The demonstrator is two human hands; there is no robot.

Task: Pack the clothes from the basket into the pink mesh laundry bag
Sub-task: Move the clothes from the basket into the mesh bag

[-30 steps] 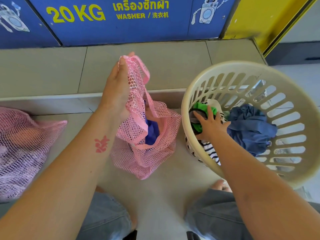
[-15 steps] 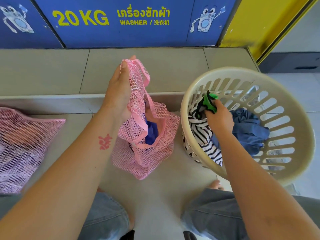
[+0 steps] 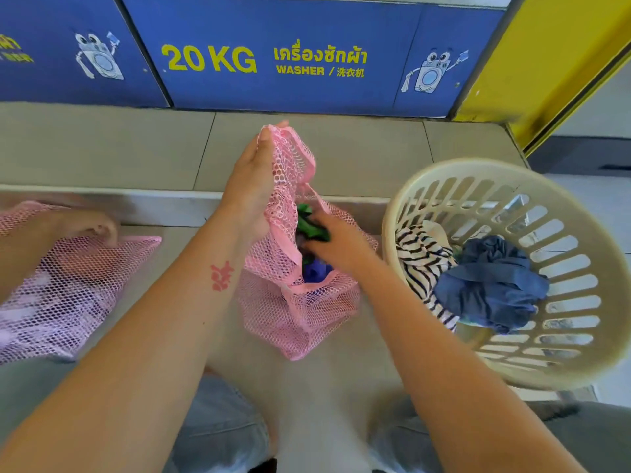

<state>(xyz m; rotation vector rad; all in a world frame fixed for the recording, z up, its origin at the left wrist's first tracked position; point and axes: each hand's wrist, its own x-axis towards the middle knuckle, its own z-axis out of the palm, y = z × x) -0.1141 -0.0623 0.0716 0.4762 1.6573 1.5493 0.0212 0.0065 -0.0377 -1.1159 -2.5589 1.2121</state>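
Right hand (image 3: 336,238) moved from basket (image 3: 444,172) into pink mesh bag (image 3: 300,312) — grip on green garment (image 3: 309,227); left hand (image 3: 252,186) grip holds bag rim; sign reads "20 KG WASHER".

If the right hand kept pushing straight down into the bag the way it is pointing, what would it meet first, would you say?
Most likely the blue garment already lying inside the pink mesh laundry bag, just below the right hand and its green garment; depth is hard to judge.

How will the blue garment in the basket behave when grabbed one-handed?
The blue garment lies crumpled in soft folds, so probably floppy: it should drape and trail rather than hold shape. It looks like thin cloth, likely light. It rests against the striped garment in the basket, so it may drag that along.
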